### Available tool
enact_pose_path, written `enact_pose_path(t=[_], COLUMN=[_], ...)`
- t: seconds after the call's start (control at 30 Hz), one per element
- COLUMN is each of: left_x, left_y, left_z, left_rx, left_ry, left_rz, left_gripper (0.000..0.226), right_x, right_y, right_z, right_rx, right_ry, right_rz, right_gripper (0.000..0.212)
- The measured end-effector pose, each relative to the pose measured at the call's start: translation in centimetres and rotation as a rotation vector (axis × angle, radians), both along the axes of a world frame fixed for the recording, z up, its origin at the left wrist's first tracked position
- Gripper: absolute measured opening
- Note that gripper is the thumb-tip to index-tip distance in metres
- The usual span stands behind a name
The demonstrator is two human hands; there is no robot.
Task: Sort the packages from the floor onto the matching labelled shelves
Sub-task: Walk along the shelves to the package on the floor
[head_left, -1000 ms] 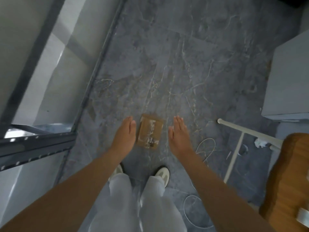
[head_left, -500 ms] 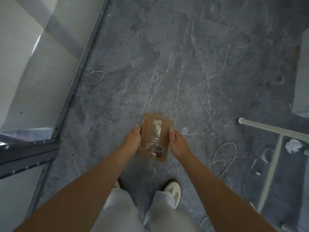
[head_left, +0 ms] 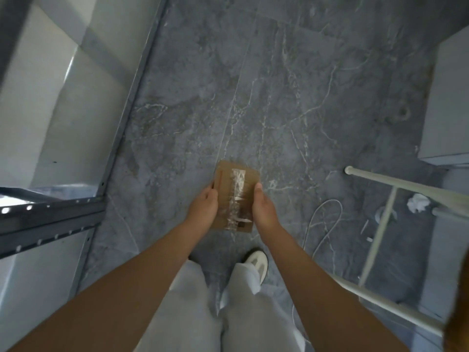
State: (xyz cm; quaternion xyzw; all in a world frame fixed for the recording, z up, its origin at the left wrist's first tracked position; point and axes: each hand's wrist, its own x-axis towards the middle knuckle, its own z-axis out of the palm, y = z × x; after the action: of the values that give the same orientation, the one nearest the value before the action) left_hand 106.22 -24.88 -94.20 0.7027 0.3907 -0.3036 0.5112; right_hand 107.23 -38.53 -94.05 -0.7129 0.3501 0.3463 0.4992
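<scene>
While left hand (head_left: 203, 210), right hand (head_left: 264, 212) grip, package (head_left: 236, 189)

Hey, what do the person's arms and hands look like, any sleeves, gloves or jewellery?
The left forearm and right forearm are bare, with no sleeves in view. The left hand and right hand wear no gloves; no watch, ring or wristband shows.

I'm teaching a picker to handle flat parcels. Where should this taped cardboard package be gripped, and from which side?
By its two long edges, one hand from each side, as the left hand and right hand do now. The cardboard package looks thin and flat, and its tape strip runs down the middle, leaving both edges bare.
</scene>
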Motion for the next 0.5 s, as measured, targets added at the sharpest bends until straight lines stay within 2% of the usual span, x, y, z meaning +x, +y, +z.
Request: enact_pose_path(t=[0.1,0.27,0.5], left_x=[0.8,4.7,10.3], left_y=[0.9,2.4,3.0], left_z=[5.9,17.1,34.7], left_rx=[-0.042,-0.067,0.040], left_ry=[-0.094,-0.161,-0.407], left_rz=[-0.095,-0.140,-0.091], left_gripper=[0.044,0.042,0.043], right_x=[1.3,6.0,11.0], right_y=[0.2,0.0,1.0], right_z=[6.1,17.8,36.1], right_rx=[-0.004,-0.013,0.023], right_ry=[-0.032,-0.154,-0.329], right_rz=[0.029,0.121,0.065], right_gripper=[0.060,0.060,0.062])
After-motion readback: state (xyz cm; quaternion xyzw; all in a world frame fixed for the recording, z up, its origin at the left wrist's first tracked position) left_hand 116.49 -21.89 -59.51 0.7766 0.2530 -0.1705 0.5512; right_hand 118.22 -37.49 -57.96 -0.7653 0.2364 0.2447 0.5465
